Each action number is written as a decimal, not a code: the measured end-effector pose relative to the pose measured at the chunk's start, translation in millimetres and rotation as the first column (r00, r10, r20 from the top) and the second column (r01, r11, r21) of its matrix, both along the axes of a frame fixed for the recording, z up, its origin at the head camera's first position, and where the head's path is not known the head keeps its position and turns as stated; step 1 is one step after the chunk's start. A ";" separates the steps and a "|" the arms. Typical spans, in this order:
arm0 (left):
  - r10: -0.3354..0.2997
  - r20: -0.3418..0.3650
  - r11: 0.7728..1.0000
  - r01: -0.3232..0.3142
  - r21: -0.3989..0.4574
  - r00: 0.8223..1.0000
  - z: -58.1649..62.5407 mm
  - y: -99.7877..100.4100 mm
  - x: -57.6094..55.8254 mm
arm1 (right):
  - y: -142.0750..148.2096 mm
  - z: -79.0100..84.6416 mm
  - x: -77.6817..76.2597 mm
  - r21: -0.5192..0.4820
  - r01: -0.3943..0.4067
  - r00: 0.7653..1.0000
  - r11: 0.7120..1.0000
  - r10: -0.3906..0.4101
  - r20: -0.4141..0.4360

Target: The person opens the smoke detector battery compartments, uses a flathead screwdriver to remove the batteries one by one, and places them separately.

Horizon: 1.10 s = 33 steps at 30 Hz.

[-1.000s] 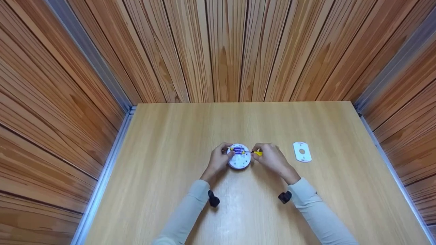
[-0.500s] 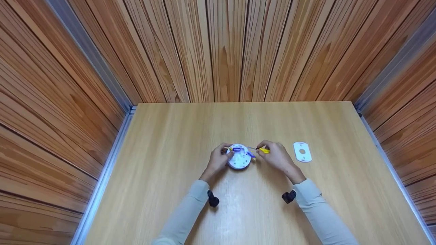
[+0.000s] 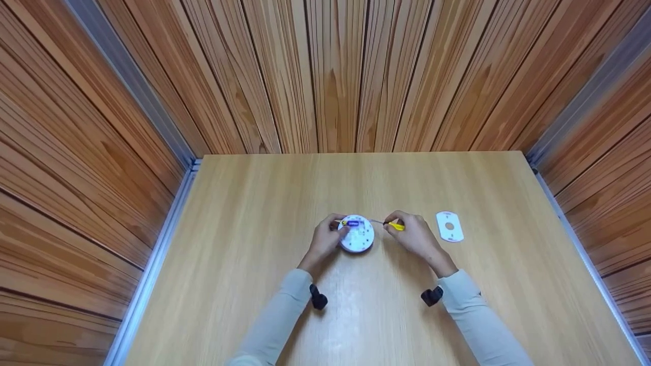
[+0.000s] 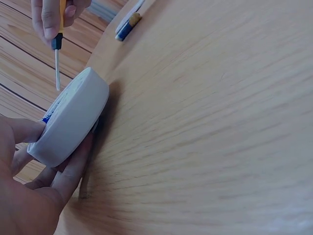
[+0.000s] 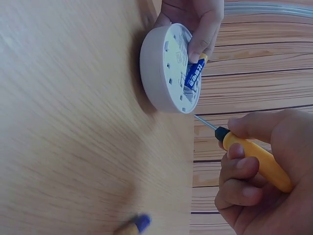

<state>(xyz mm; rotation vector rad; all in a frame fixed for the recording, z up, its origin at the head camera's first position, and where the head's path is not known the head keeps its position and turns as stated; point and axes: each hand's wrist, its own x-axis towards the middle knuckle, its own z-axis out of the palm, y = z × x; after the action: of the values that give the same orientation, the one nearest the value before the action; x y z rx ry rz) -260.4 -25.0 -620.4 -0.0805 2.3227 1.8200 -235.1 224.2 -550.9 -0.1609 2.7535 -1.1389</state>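
My left hand [image 3: 325, 236] grips a round white battery-powered device [image 3: 357, 240] by its left edge, tilted above the table, fingers beneath and thumb on its face. A blue-and-yellow battery [image 5: 195, 73] sits in the compartment of its face, beside the left thumb. My right hand [image 3: 412, 234] holds a screwdriver [image 5: 259, 159] with a yellow handle; the tip of its metal shaft is close to the device's right edge. A second blue-and-yellow battery [image 4: 128, 27] lies loose on the table, seen in both wrist views and hidden in the head view.
A white plate [image 3: 450, 226] with a round hole in its middle lies on the wooden table [image 3: 254, 203], right of the right hand. Wood-panelled walls [image 3: 335, 76] with metal edging surround the table at the back and sides.
One of two batteries has come out of the device, tumbled over its right edge, and now lies on the table. The right hand with the screwdriver has drawn back slightly to the right.
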 end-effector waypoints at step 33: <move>0.016 0.006 0.999 -0.016 0.033 1.000 -2.2 -1.9 1.7 | 82.5 -33.9 0.4 0.288 0.319 0.943 0.903 -0.331 -0.006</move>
<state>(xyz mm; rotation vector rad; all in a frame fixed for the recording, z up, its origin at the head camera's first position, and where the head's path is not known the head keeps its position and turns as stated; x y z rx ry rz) -258.7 -26.9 -622.6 -0.1002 2.2943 1.8623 -234.6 306.7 -584.7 0.3689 2.9376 -0.7742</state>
